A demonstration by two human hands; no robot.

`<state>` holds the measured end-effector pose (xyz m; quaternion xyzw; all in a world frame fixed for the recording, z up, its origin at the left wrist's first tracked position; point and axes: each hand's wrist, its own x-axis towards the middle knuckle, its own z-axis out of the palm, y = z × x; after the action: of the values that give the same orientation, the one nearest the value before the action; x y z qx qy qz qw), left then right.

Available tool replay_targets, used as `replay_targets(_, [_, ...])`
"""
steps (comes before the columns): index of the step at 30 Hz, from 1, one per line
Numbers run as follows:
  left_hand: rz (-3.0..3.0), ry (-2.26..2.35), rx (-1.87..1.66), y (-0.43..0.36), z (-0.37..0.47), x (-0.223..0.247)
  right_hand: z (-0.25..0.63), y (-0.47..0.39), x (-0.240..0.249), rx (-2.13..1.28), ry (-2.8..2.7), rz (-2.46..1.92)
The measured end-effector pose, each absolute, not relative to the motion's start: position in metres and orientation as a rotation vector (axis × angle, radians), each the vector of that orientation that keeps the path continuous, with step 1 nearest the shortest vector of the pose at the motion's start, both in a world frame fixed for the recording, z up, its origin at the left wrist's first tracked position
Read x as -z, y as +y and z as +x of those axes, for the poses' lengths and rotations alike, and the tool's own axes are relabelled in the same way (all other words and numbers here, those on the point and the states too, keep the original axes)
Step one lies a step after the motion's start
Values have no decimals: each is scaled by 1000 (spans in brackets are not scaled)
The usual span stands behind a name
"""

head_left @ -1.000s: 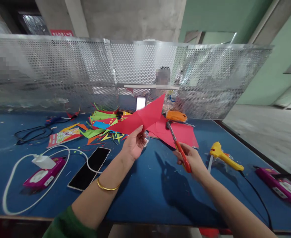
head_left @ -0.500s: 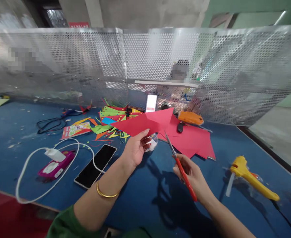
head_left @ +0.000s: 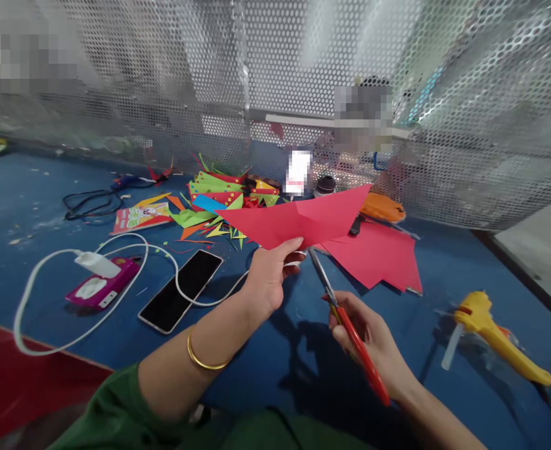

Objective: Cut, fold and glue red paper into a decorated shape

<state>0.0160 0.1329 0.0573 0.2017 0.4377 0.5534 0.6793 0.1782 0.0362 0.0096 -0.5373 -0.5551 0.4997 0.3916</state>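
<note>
While the left hand (head_left: 271, 275) holds red paper (head_left: 298, 222), the printed packet (head_left: 144, 216) is illegible.

Mid-frame, the left hand (head_left: 268, 275) pinches a creased red paper (head_left: 298, 222); to its lower right, the right hand (head_left: 369, 328) grips red-handled scissors (head_left: 358, 345), tips near the paper's lower edge. On the blue counter (head_left: 26, 262), a phone (head_left: 169, 303) lies left of centre, a yellow glue gun (head_left: 495, 337) lower right.

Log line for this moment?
left hand: holds creased red paper sheet | right hand: holds red-handled metal scissors, tips near sheet's lower edge, contact unclear | blue table: black rectangular phone, yellow glue gun
</note>
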Motion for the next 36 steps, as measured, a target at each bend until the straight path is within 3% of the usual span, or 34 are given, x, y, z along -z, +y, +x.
replay_targets(13, [430, 1065, -1284, 136, 18, -54, 190, 30, -8, -1289, -1572, -1317])
replay_targets(36, [665, 1078, -1323, 120, 34, -39, 184, 28, -5, -1379, -1386, -1242])
